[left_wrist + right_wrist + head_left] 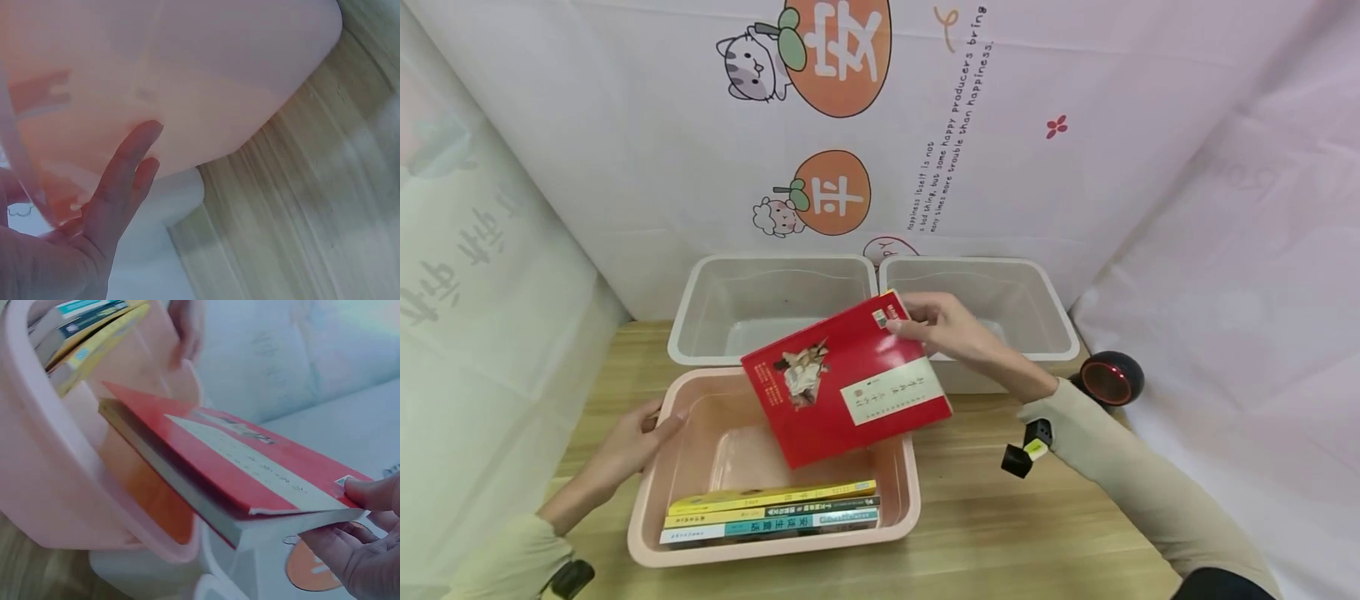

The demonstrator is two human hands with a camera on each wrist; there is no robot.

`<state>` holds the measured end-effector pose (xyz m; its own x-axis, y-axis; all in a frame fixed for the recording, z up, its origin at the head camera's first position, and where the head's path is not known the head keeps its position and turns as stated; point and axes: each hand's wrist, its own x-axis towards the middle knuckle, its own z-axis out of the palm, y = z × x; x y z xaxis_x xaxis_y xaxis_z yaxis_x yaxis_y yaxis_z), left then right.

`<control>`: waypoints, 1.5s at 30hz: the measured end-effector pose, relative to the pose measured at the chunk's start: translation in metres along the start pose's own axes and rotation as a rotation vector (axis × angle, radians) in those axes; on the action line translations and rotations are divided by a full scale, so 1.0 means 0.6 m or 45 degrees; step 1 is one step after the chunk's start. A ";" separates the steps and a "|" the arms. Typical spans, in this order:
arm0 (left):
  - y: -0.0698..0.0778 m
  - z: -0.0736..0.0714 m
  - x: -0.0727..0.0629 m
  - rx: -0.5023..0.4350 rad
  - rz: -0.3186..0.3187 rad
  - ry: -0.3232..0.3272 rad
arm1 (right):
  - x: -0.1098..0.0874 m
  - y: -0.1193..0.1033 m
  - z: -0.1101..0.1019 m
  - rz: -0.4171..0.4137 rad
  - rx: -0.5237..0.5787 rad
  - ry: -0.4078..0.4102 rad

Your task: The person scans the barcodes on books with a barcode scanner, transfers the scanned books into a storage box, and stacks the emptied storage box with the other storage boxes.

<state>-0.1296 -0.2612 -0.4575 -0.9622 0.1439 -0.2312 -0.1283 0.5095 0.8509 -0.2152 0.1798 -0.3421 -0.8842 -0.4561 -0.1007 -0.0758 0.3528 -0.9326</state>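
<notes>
A red book point(820, 425) with a pale label panel is tilted above a pink bin point(914, 492). My right hand point(955, 333) pinches it by its upper right corner, thumb on the cover and fingers beneath. In the right wrist view the cover of this book point(262, 469) lifts slightly from the pages. My left hand point(628, 446) holds the bin's left rim. Its thumb is over the rim, and in the left wrist view its fingers point(119, 169) lie against the outer wall. Several books, including a yellow book point(775, 497), stand spine-up along the bin's near side.
Behind the pink bin stand two pale plastic bins, a left one point(681, 317) and a right one point(1063, 321). A round black device point(1108, 379) sits at the right. White printed cloth point(1000, 167) surrounds the wooden table point(1037, 517) at the back and sides.
</notes>
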 end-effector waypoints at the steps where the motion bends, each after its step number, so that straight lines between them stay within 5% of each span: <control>1: -0.001 -0.001 0.001 -0.033 -0.017 -0.019 | -0.004 -0.003 -0.009 0.007 -0.005 0.023; 9: -0.004 -0.012 0.005 -0.170 -0.185 -0.119 | -0.042 -0.022 -0.089 0.026 -0.116 0.225; 15: -0.005 -0.022 0.012 -0.256 -0.195 -0.227 | -0.074 -0.035 -0.150 0.027 -0.195 0.349; 29: -0.001 -0.053 0.036 -0.346 -0.219 -0.445 | -0.179 -0.006 -0.302 -0.200 -0.254 0.631; 38: -0.008 -0.054 0.032 -0.390 -0.254 -0.466 | -0.254 0.031 -0.366 -0.055 -0.468 0.762; 45: -0.012 -0.054 0.027 -0.377 -0.276 -0.448 | -0.303 0.063 -0.409 0.093 -0.587 0.762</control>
<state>-0.1520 -0.2901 -0.4520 -0.7733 0.3643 -0.5190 -0.4280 0.3042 0.8511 -0.1705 0.4761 -0.2739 -0.9836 0.0564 0.1712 -0.0762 0.7308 -0.6783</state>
